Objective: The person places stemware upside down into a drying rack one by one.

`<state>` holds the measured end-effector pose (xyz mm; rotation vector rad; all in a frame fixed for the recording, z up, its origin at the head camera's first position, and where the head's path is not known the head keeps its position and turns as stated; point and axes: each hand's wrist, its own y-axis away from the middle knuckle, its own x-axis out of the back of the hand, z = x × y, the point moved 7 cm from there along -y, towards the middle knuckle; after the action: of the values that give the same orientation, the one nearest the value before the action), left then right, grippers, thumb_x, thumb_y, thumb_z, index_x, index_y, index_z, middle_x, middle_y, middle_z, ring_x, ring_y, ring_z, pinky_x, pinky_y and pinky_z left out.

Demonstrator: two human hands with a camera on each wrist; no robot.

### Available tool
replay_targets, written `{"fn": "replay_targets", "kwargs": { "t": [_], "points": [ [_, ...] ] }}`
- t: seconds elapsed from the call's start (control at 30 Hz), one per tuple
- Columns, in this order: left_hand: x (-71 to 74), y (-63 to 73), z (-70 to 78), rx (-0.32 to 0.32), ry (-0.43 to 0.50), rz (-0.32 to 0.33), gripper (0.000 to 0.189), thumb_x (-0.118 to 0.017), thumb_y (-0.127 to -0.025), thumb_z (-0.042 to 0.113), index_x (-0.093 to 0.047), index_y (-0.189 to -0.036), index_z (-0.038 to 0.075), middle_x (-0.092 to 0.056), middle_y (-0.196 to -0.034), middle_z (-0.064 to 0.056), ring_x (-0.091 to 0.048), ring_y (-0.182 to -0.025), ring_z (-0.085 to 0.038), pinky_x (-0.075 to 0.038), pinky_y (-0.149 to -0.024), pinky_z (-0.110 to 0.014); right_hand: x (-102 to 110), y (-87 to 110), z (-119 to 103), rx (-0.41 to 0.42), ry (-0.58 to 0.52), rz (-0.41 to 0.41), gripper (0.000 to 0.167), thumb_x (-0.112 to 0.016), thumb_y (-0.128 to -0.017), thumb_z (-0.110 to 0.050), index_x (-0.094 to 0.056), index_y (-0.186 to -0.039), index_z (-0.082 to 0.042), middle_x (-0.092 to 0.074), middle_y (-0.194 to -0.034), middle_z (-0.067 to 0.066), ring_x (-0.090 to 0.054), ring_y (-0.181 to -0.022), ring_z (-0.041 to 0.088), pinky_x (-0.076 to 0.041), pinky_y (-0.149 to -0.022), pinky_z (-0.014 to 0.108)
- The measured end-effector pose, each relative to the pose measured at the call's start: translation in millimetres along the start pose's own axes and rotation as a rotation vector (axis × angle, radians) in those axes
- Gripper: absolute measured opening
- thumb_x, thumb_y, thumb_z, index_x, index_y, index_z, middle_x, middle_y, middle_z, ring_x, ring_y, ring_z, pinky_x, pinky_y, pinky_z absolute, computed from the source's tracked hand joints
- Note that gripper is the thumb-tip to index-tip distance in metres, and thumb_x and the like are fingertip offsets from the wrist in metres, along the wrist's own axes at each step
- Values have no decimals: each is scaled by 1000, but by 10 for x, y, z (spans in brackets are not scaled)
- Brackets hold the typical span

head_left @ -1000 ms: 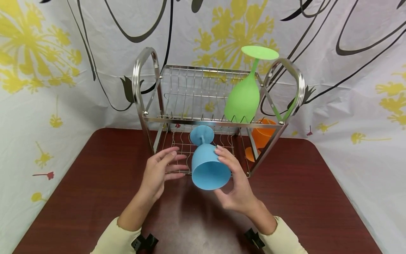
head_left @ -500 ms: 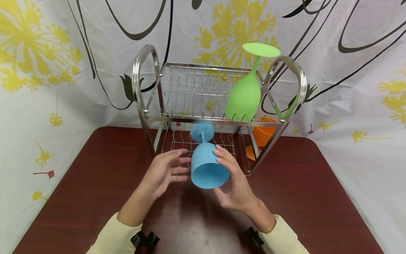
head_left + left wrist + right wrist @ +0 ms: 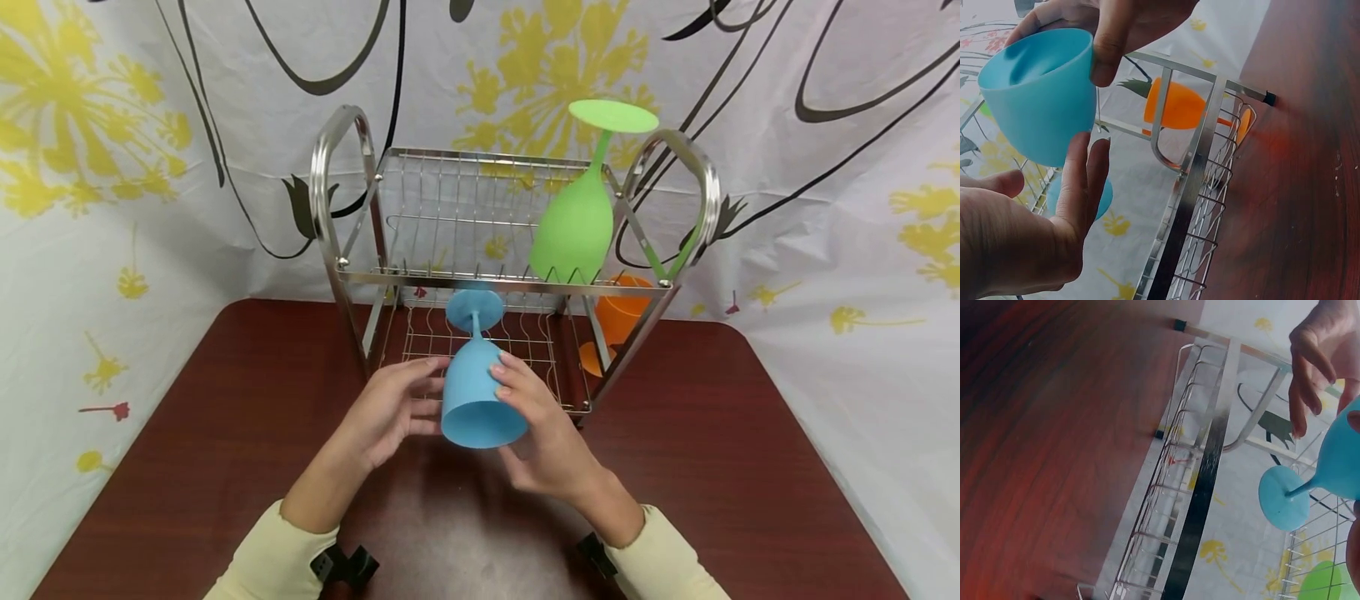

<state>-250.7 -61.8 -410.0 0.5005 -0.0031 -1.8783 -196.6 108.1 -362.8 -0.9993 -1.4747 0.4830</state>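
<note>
A blue wine goblet (image 3: 474,371) hangs in front of the metal dish rack (image 3: 495,285), tilted, its foot towards the rack and its mouth facing down and towards me. My right hand (image 3: 551,442) grips the bowl from the right, thumb near the rim. On the other side, the fairly straight fingers of my left hand (image 3: 390,417) reach up to the bowl. In the left wrist view those fingertips lie against or very close to the goblet (image 3: 1041,106); contact is hard to tell. The right wrist view has its round foot (image 3: 1284,497) near the rack wires.
On the rack's upper tier, at the right, a green goblet (image 3: 573,229) stands upside down. An orange goblet (image 3: 624,312) is at the lower right of the rack, partly hidden by its frame. Below is a dark red wooden table (image 3: 712,467); a patterned cloth (image 3: 240,100) hangs behind.
The blue goblet has shifted slightly left and its mouth has tipped further downward. My left hand has come in from the left to the bowl. My right hand has kept its grip.
</note>
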Motion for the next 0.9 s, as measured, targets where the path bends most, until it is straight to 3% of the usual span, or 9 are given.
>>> {"fn": "replay_targets", "kwargs": {
  "t": [0.1,0.4,0.73,0.9],
  "points": [
    [-9,-7,-7,7,6,1,51,-52,-100,34,-46,-140,3,-54,-133,-26,-68,-102,-34,-56,-81,-51,-20,7,-16,33,41,-13,78,-75,-62,3,-39,-131,2,-40,-145,19,-33,-139,39,-35,-113,41],
    [-65,-6,-10,9,0,-69,60,-52,-99,38,-39,-143,-1,-50,-136,-28,-65,-106,-37,-55,-82,-54,-41,27,-25,68,57,-21,68,-72,-70,1,-40,-130,3,-40,-146,19,-33,-140,39,-34,-113,42],
    [-126,25,-13,21,-11,-133,63,-52,-98,41,-37,-145,2,-45,-140,-25,-63,-108,-37,-54,-83,-56,-98,40,-38,94,82,-56,82,-77,-57,6,-39,-130,3,-37,-151,16,-32,-141,38,-35,-112,42],
    [-142,21,-24,21,-21,-139,61,-53,-98,38,-38,-145,2,-46,-138,-24,-64,-106,-35,-55,-83,-54,-105,60,-42,104,89,-60,83,-77,-57,5,-39,-131,3,-36,-151,17,-32,-141,38,-34,-113,42]
  ]
}}
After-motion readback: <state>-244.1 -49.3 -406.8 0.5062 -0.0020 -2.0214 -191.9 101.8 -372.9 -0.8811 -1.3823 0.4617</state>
